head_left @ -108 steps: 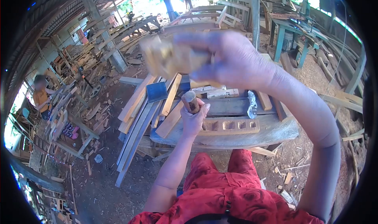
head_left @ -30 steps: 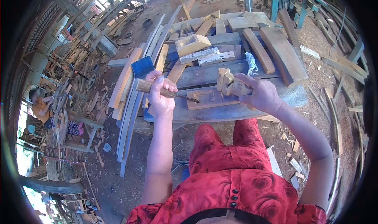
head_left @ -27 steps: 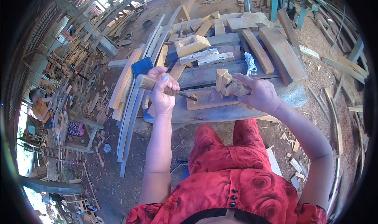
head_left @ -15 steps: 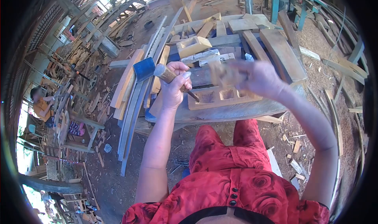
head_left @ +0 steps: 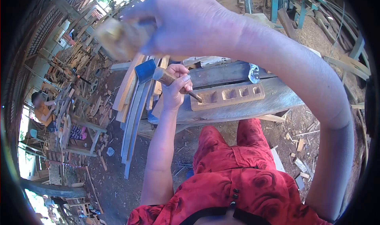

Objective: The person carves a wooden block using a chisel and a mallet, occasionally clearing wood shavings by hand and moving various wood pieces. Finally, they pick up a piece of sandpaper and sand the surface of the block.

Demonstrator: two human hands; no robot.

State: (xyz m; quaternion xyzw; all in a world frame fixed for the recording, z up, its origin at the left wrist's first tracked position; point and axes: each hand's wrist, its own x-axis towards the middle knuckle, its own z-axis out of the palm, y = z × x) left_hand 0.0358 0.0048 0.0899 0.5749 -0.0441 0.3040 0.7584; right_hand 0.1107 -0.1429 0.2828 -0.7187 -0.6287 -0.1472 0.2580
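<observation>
My left hand (head_left: pixel 177 86) is closed around a chisel with a thick wooden handle (head_left: pixel 164 76). The chisel's tip rests in the leftmost hollow of a wooden block (head_left: pixel 227 102), which has several square and rectangular hollows in a row. The block lies on a thick wooden bench (head_left: pixel 277 92). My right hand (head_left: pixel 186 23) is raised high and close to the camera, its fingers wrapped round a blurred wooden piece (head_left: pixel 118 37) above and left of the chisel handle.
A blue box-like object (head_left: pixel 145 71) stands left of the chisel, beside long planks (head_left: pixel 134 122). A crumpled clear item (head_left: pixel 253 73) lies behind the block. Another person (head_left: pixel 42 108) sits at far left among wood scraps. A teal table (head_left: pixel 303 11) is at upper right.
My right hand has swung up and left from above the block, carrying the blurred wooden piece towards the camera. My left hand and the chisel have stayed nearly in place.
</observation>
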